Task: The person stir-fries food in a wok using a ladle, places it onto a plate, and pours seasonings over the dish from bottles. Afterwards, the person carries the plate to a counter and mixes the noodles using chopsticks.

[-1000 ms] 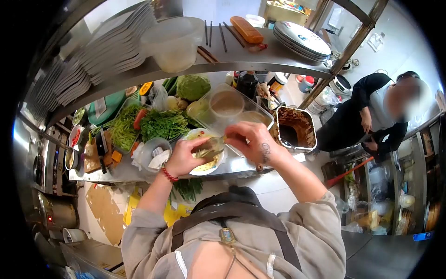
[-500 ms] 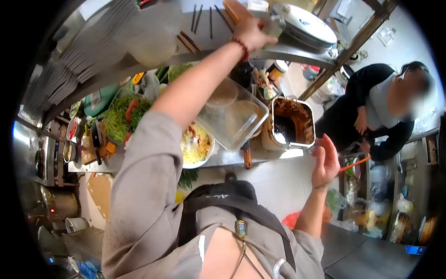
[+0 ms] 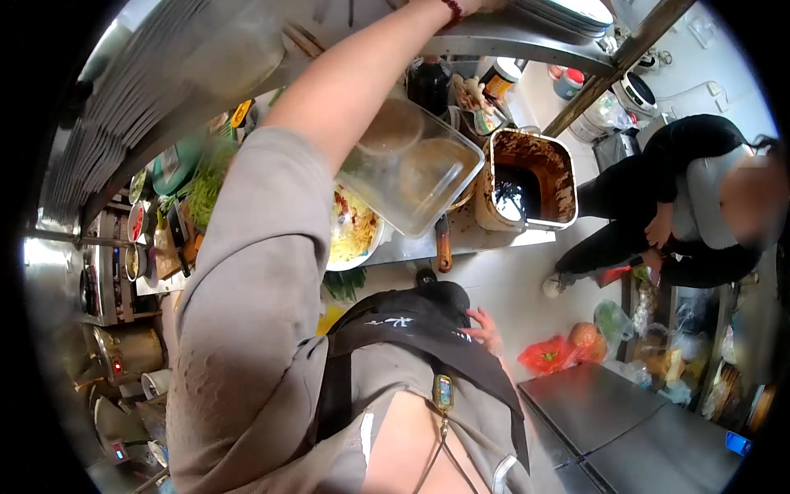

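My left hand (image 3: 471,6) reaches up to the metal shelf, beside a stack of plates (image 3: 568,18). The top edge of the view cuts off its fingers, so what they hold, if anything, is hidden. A dark red bead bracelet circles the wrist. Low by my black apron (image 3: 411,317), my right hand (image 3: 485,331) has its fingers apart and holds nothing visible. Under my left forearm lie a clear plastic tray (image 3: 420,177) and a white bowl of yellow shredded food (image 3: 354,235).
A square container (image 3: 531,177) with dark liquid stands at the counter's right end, near a brown handle (image 3: 444,247). Jars and a dark bottle (image 3: 428,86) are behind the tray. Another person (image 3: 675,198) sits at right. A grey-topped surface (image 3: 592,412) lies at lower right.
The view has shifted, and my left hand is now mostly out of frame at the top. My right hand has come down and inward from beside the square container to my apron.
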A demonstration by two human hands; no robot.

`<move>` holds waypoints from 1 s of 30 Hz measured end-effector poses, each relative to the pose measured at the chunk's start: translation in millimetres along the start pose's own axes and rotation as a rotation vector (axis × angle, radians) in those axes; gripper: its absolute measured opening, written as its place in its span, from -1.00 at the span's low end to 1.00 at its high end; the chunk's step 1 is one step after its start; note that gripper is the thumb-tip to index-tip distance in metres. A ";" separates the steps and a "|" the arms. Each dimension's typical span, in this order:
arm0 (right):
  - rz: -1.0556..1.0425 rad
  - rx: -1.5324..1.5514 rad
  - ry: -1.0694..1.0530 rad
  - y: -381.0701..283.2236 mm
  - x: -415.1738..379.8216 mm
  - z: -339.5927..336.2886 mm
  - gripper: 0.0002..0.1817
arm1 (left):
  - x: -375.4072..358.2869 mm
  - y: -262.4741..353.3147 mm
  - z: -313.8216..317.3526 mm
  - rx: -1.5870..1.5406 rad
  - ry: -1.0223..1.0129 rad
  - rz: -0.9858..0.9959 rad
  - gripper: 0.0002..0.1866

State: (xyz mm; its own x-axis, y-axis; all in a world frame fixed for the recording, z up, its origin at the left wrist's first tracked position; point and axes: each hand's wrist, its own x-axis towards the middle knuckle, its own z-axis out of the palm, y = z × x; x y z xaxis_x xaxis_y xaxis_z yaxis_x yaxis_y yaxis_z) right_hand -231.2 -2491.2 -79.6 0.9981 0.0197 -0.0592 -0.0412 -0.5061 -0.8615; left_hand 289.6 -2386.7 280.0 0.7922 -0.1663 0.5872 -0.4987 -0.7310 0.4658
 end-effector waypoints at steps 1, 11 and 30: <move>0.027 0.031 -0.080 -11.8 12.0 -13.9 -0.88 | -2.9 10.3 -27.4 -0.111 -0.329 -0.040 -0.16; 0.213 0.230 -0.460 -38.0 50.0 -15.8 -0.70 | -242.9 -84.6 -172.5 -0.438 0.000 0.138 -0.41; 0.185 0.166 0.401 -162.8 251.1 -275.8 -0.51 | -428.8 -187.4 -212.5 -0.596 0.041 -0.672 -0.51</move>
State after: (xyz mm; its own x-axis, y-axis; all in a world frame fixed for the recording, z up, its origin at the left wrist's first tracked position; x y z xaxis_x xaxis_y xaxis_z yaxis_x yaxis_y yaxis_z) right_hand 39.1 -2641.6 184.9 0.9112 -0.4091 -0.0485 -0.1947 -0.3239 -0.9258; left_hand -31.4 -2037.8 81.7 0.9751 0.2052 0.0847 -0.0431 -0.1990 0.9790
